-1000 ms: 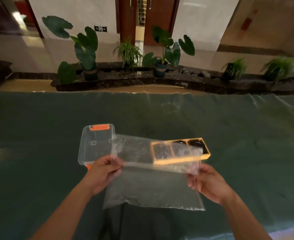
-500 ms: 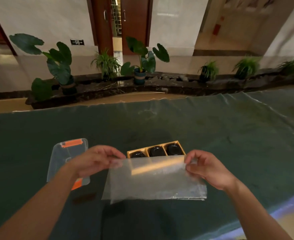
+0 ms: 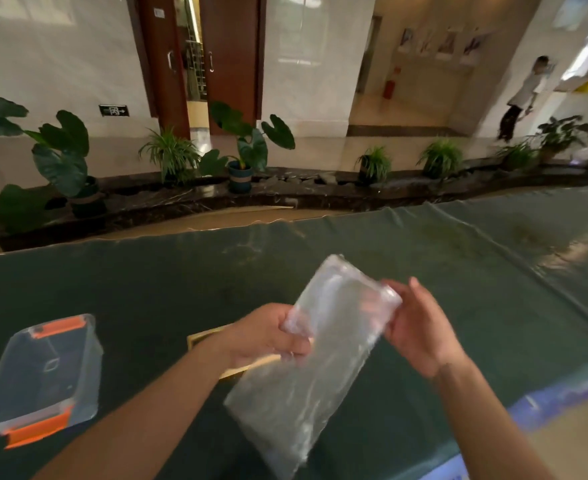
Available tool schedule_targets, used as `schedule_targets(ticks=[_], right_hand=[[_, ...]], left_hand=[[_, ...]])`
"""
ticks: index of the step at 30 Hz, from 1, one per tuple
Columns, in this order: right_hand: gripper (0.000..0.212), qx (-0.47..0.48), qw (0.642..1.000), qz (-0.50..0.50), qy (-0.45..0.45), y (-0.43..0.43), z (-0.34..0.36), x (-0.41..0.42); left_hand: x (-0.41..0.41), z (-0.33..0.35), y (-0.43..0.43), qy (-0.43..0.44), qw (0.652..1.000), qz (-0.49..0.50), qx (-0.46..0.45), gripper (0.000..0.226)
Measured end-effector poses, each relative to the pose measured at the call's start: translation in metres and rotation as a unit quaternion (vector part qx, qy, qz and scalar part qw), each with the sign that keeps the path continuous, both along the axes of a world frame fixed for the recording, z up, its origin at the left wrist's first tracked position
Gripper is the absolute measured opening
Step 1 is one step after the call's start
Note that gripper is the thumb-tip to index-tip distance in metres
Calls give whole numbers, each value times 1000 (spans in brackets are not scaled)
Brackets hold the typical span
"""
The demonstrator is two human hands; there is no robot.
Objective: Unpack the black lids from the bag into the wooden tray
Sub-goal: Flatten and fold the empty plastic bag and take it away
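Note:
A clear plastic bag point(image 3: 320, 348) hangs tilted above the green table, looking empty and folded narrow. My left hand point(image 3: 268, 336) grips its left edge near the top. My right hand point(image 3: 417, 327) pinches its upper right corner. Beneath my left wrist only a corner of the wooden tray point(image 3: 202, 337) shows. The black lids in the tray are hidden behind my hand and the bag.
A clear plastic box with orange clips point(image 3: 39, 375) lies at the left of the green-covered table point(image 3: 493, 289). Potted plants line a dark ledge beyond the table's far edge. A person point(image 3: 524, 95) walks at the far right.
The bag went from spread flat and wide between my hands to folded narrow and tilted upright. My hands rose and came closer together, covering the tray and lids. The view shifted right.

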State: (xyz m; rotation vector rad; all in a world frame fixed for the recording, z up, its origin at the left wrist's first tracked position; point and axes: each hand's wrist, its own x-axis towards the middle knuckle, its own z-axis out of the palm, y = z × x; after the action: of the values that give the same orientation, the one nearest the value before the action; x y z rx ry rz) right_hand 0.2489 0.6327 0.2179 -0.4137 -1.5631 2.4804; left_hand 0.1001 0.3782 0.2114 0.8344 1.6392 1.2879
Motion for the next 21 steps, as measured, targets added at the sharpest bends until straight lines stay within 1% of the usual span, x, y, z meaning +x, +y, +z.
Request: schedule_targets(ticks=[1, 2, 3, 5, 6, 8, 10, 13, 16, 18, 21], right_hand=[[87, -28, 999, 10, -20, -2, -18, 11], [93, -33, 998, 37, -36, -9, -35, 22], [89, -23, 996, 68, -48, -19, -48, 33], [65, 13, 993, 94, -62, -37, -63, 53], [52, 28, 994, 80, -71, -42, -66, 61], [35, 36, 996, 26, -82, -47, -68, 76], [28, 19, 994, -41, -97, -48, -66, 92], [31, -15, 991, -92, -92, -51, -62, 118], [37, -35, 990, -124, -48, -54, -57, 142], [33, -36, 986, -160, -31, -58, -53, 157], [23, 3, 979, -199, -52, -67, -46, 174]], left_hand=[[9, -9, 9, -18, 999, 49, 9, 20], [18, -18, 19, -33, 995, 91, 10, 22], [28, -26, 28, -40, 992, 120, 10, 24], [46, -41, 44, -42, 988, 146, 21, 21], [54, -47, 49, -46, 988, 143, 28, 18], [67, -56, 56, -57, 991, 113, 34, 15], [77, -60, 59, -75, 993, 79, 38, 14], [85, -61, 61, -113, 992, 28, 50, 17], [86, -58, 62, -172, 981, -30, 84, 21], [88, -55, 64, -209, 970, -58, 113, 20], [97, -47, 70, -233, 963, -77, 112, 31]])
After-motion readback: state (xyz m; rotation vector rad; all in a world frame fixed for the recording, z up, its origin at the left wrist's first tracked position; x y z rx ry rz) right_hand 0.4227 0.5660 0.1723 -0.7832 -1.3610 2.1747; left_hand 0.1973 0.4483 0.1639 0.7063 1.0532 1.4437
